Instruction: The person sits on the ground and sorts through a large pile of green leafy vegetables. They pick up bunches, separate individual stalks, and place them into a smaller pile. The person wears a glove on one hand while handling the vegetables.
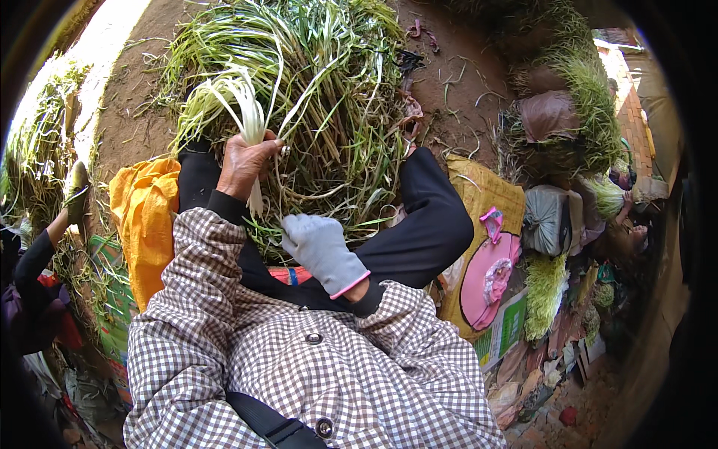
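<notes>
My bare left hand [247, 160] grips a bunch of chive-like stalks [252, 120], their pale leaves fanning up and leftward. White stalk ends [256, 199] poke out below the fist. My right hand [322, 247] wears a grey glove with a pink cuff, its fingers curled just below the bunch. A thin strand runs down from the left hand toward the gloved fingertips; whether they pinch it is hidden. Before me, between my dark-trousered legs, lies a big heap of long green leaves and brownish stalks [331, 106].
An orange cloth [147, 219] lies by my left leg. On my right are a yellow woven sack [488, 185] and a pink pad [491, 280]. Another stalk heap [586, 112] stands farther right. At the left edge is another person's arm [42, 255]; another person sits far right.
</notes>
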Demonstrator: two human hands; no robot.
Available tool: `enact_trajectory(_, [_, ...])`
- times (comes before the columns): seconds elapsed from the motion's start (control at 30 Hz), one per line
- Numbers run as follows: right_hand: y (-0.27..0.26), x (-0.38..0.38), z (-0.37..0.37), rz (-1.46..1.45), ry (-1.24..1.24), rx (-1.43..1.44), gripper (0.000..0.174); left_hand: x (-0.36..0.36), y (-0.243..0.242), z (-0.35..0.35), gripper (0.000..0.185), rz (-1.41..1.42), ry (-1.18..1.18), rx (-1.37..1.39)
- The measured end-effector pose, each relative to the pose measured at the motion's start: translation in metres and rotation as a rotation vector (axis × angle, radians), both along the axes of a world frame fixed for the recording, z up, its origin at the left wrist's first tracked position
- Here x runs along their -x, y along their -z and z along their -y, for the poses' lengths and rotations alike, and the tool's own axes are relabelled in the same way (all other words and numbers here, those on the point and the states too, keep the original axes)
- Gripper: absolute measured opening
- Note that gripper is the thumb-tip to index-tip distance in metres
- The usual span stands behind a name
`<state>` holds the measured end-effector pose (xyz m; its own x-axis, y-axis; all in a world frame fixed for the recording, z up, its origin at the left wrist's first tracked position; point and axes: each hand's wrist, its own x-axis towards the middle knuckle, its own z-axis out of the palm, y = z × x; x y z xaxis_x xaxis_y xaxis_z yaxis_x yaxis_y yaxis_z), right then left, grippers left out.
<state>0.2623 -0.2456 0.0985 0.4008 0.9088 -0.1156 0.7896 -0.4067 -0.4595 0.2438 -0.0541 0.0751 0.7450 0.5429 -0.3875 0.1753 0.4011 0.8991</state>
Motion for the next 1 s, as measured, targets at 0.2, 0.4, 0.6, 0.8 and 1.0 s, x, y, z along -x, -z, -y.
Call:
enact_trajectory(0.2, [0.014,0.001,0.057,-0.127,-0.265,0.620,0.017,0.024,-0.007,-0.015,0.013,0.064,-0.216,0.138])
enact_trajectory(0.4, [-0.025,-0.048,-0.004,-0.509,0.386,-0.273,0.023,0.035,-0.020,-0.008,0.011,0.164,-0.105,0.197])
enact_trajectory(0.6, [0.002,-0.050,-0.079,-0.992,0.681,-0.401,0.022,0.035,-0.013,0.017,0.019,0.103,-0.098,0.029])
enact_trajectory(0.8, [0.036,-0.100,0.032,-0.053,0.728,-0.114,0.027,0.046,-0.017,-0.020,0.019,0.187,-0.348,0.021])
enact_trajectory(1.0, [-0.014,-0.108,0.024,-0.056,0.810,-0.283,0.027,0.049,-0.027,-0.019,0.019,0.246,-0.314,0.100])
